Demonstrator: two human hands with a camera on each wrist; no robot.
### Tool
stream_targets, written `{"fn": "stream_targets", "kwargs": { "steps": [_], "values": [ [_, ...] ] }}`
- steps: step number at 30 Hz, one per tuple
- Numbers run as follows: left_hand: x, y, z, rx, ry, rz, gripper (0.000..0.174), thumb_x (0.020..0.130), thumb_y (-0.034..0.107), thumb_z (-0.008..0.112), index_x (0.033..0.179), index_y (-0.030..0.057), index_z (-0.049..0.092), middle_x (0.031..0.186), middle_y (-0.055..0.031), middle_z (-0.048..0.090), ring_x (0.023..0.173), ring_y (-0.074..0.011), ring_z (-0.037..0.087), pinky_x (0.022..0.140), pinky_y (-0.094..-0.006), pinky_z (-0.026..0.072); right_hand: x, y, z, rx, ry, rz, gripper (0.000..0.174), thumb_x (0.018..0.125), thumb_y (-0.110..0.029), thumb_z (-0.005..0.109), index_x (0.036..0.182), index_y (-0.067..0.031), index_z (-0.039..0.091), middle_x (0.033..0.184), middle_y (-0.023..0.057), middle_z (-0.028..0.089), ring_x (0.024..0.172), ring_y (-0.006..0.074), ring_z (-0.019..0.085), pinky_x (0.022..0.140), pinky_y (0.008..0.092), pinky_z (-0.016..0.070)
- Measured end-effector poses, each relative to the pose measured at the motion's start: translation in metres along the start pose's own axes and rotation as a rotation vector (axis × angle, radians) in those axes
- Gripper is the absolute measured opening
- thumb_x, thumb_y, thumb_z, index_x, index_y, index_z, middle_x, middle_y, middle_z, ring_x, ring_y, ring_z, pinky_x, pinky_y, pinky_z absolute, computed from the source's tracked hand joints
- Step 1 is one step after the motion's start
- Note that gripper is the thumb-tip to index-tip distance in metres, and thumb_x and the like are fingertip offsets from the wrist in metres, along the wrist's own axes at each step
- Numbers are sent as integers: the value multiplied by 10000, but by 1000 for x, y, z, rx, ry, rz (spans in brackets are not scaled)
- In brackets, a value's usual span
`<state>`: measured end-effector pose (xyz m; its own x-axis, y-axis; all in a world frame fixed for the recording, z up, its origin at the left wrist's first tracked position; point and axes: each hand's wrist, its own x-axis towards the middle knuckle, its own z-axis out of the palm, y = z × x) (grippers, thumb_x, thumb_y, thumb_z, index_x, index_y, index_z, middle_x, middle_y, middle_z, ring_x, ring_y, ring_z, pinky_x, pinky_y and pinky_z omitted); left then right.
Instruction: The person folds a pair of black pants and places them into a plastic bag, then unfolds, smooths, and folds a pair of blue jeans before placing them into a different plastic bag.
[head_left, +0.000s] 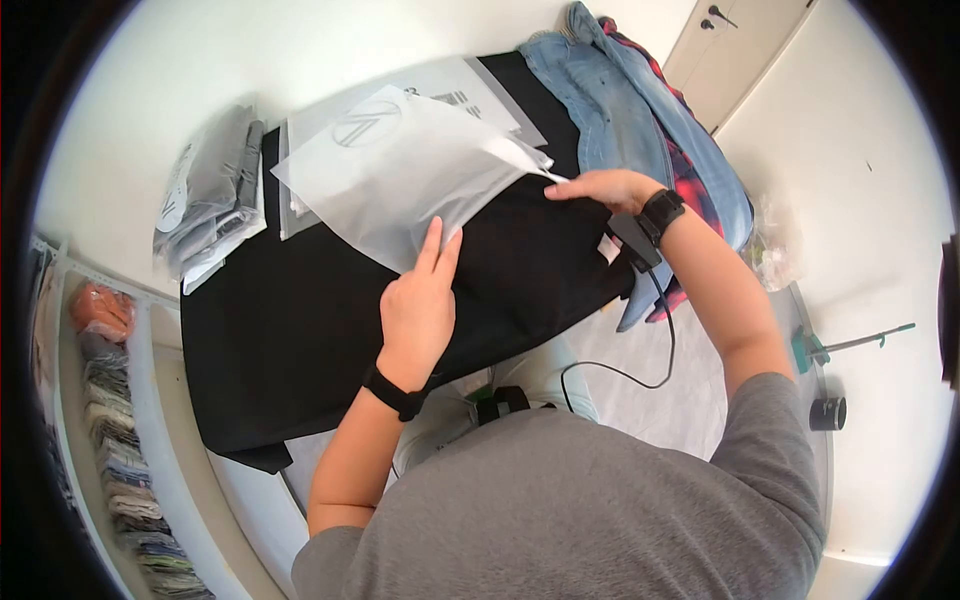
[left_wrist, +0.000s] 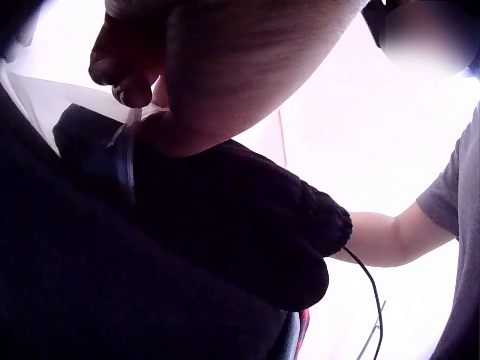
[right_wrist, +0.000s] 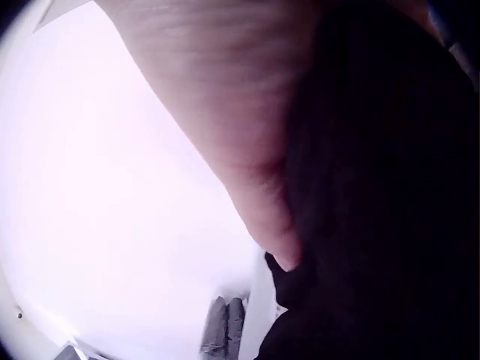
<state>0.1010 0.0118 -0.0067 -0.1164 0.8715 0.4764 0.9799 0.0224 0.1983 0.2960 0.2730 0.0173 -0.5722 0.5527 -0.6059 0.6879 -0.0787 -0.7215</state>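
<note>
Touching a frosted white plastic bag (head_left: 385, 185), my left hand (head_left: 420, 305) extends two fingers. Whether my right hand (head_left: 608, 188) grasps, I cannot tell.

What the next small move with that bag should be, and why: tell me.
Probably ease the translucent bag a little wider at its right end. In the head view that end looks narrow and creased, the right hand is right at it, and the left hand is at the bag's lower edge, so both seem well placed to spread it.
</note>
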Motion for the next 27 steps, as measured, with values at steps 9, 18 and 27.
{"fn": "stream_targets", "kwargs": {
  "steps": [9, 18, 27],
  "values": [
    [-7, -9, -16, -167, -56, 76, 698, 630, -99, 522, 1295, 111, 503, 1368, -103, 468, 660, -285, 597, 611, -358, 498, -30, -36, 36, 287, -246, -159, 380, 758, -195, 710, 1084, -33, 603, 968, 53, 658, 899, 147, 618, 791, 294, 492],
    [-29, -29, -30, -85, -107, 132, 629, 634, -92, 524, 1225, 118, 575, 1342, -96, 502, 613, -244, 576, 579, -326, 478, 1, -46, 59, 355, -89, -65, 397, 765, -110, 683, 1147, -62, 587, 929, 41, 663, 817, 130, 636, 701, 280, 511],
    [-22, -24, -18, -18, 64, 10, 691, 651, -85, 539, 1310, 119, 499, 1346, -198, 466, 527, -228, 551, 513, -312, 473, 65, 0, 72, 859, -265, -213, 304, 811, -84, 645, 1108, -41, 597, 990, 57, 647, 891, 167, 609, 805, 309, 490]
  ]
}}
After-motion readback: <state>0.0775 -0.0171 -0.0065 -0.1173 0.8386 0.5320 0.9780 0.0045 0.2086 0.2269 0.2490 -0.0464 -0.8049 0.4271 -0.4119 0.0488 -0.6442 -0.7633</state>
